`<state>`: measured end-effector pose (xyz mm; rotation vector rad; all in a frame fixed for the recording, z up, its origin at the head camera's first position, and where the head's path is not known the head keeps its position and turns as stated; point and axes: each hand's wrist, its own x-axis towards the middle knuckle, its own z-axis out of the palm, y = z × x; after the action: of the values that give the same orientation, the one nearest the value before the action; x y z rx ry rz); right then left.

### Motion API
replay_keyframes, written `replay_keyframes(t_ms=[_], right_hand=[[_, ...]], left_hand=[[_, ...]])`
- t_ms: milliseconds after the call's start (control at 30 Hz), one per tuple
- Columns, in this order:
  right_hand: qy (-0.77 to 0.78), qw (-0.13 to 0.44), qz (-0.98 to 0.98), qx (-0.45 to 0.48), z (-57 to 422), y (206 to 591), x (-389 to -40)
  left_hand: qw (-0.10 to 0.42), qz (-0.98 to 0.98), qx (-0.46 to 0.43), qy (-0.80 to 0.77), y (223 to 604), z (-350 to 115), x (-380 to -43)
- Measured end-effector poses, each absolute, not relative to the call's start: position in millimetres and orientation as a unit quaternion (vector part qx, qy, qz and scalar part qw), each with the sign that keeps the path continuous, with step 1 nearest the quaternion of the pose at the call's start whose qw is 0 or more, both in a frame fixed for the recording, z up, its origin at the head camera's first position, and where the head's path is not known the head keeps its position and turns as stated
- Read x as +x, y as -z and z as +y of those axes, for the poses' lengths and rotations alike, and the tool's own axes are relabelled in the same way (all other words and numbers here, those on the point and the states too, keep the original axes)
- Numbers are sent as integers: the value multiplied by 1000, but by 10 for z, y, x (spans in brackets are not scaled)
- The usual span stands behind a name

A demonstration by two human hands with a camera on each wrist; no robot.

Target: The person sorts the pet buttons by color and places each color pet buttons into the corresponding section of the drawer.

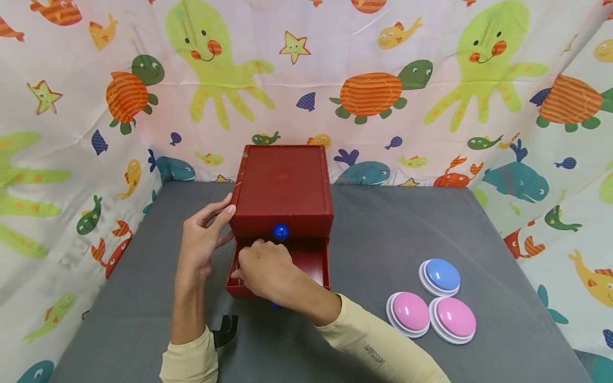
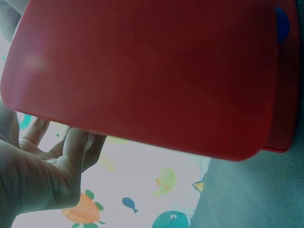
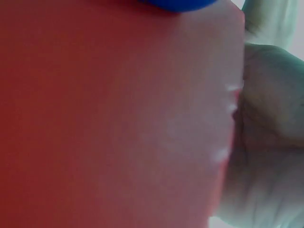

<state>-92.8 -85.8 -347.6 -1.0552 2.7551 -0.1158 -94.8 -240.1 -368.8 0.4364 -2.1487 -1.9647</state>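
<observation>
Red drawer box (image 1: 282,183), standing toward the rear of the grey table (image 1: 378,234), with its upper drawer (image 1: 254,226) closed and its lower drawer (image 1: 310,263) open. Left hand (image 1: 203,231): fingers loosely extended, touching the box's left side rather than gripping it. Right hand (image 1: 266,267): at the lower drawer's left part, knuckles bent; its fingertips are hidden, so any hold cannot be told. Dark lettering marks the right sleeve (image 1: 402,346) (it seems to read "let's slim"). At right, a blue button (image 1: 442,274) sits near two pink buttons (image 1: 411,311).
</observation>
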Motion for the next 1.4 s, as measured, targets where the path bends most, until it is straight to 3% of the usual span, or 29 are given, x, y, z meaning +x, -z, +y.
replay_keyframes(t_ms=[533, 800, 1100, 1400], right_hand=[[127, -75, 913, -380, -122, 3129, -682], [218, -58, 940, -256, 544, 3097, -733], [204, -48, 971, -116, 1453, 3196, -1079], [125, 128, 980, -91, 2243, 3634, -1417]], left_hand=[[109, -727, 130, 665, 3654, -2407, -938], [104, -720, 138, 672, 3650, -2348, -955], [106, -735, 145, 654, 3643, -2333, -943], [112, -738, 144, 650, 3657, -2331, -945]])
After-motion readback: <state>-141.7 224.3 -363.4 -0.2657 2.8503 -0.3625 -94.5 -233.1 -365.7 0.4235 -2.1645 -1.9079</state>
